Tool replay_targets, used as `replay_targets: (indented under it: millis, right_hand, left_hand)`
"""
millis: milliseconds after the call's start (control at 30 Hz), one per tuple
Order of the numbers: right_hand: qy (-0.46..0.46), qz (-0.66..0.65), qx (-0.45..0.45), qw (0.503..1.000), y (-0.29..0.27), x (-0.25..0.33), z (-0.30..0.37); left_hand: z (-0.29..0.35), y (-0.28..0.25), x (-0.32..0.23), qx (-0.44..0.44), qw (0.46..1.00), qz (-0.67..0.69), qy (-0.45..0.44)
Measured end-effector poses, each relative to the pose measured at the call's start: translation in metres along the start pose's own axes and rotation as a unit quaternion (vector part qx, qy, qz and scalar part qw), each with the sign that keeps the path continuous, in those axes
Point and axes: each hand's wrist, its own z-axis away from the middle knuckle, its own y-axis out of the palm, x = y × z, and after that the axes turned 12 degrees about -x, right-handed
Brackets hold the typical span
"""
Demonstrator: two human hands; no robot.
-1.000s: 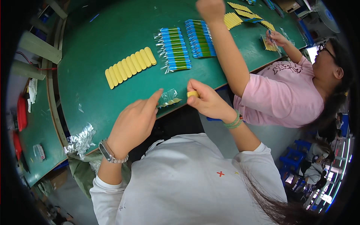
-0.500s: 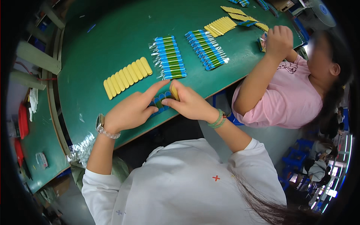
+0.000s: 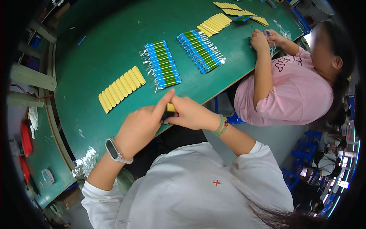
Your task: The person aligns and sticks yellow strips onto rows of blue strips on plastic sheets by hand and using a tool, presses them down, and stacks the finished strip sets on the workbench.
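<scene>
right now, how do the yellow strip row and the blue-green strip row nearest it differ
The yellow strip row is plain; the blue-green strip row is banded. Clear wrapping sticks out from the blue-green strip row; the yellow strip row shows none. Both lie on the green table.

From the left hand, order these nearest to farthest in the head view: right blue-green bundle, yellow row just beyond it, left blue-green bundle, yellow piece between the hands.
From the left hand:
1. Yellow piece, just to its right
2. Left blue-green bundle, ahead
3. Right blue-green bundle, farther right
4. Yellow row, beyond the right bundle
</scene>
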Motion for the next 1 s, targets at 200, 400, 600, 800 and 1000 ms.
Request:
replay_targets:
  millis: [200, 400, 600, 800, 1000]
  right_hand:
    - [-0.156, 0.029, -0.114, 0.981, 0.014, -0.016, -0.006]
    - [-0.039, 0.000, -0.067, 0.997, 0.004, 0.007, -0.015]
    - [-0.021, -0.004, -0.108, 0.994, 0.013, -0.003, -0.019]
    - [-0.042, -0.073, -0.016, 0.996, -0.005, -0.005, -0.010]
    - [-0.049, 0.048, -0.062, 0.996, 0.000, 0.009, -0.013]
  left_hand:
    - [-0.002, 0.001, 0.003, -0.038, 0.997, -0.067, 0.002]
    - [-0.019, -0.005, 0.037, 0.052, 0.978, 0.189, -0.063]
    - [-0.035, -0.014, 0.042, 0.130, 0.959, 0.231, -0.101]
    - [-0.028, -0.010, 0.048, 0.145, 0.952, 0.252, -0.099]
    - [-0.022, -0.014, 0.026, 0.079, 0.976, 0.158, -0.124]
